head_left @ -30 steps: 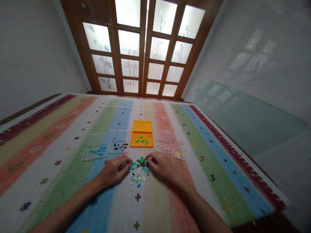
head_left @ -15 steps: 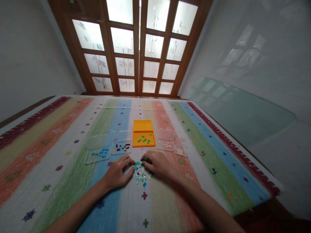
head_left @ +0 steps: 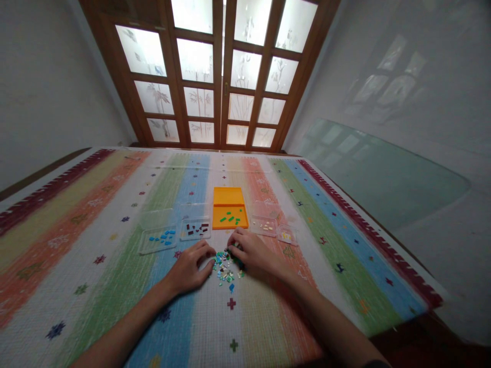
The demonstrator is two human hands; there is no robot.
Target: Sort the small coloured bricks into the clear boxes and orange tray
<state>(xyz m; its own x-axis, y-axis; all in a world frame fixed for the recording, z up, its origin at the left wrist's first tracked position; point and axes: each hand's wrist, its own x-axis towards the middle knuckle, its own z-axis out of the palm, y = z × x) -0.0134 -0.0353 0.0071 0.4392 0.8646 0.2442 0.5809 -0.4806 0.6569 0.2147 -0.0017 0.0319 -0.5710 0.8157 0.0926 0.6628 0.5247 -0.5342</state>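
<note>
A small heap of mixed coloured pieces [head_left: 225, 267] lies on the striped cloth [head_left: 115, 214] between my hands. My left hand [head_left: 189, 268] rests flat to the left of the heap, fingers stretched toward it. To the right, my right hand [head_left: 249, 252] covers the heap's far edge with its fingers curled down onto the pieces; whether they hold one is hidden. Just beyond stands an orange tray [head_left: 229, 215] with green pieces.
A row of clear trays flanks the orange one: blue pieces [head_left: 158, 239], dark red pieces [head_left: 195, 229], pale pieces [head_left: 264, 225] and a small tray [head_left: 286, 235]. The table's right edge drops off near a wall. Glazed wooden doors stand behind.
My right hand has shifted from the heap's right side to over its far edge, fingers curling down. The left hand stayed beside the heap. The camera view drifted slightly.
</note>
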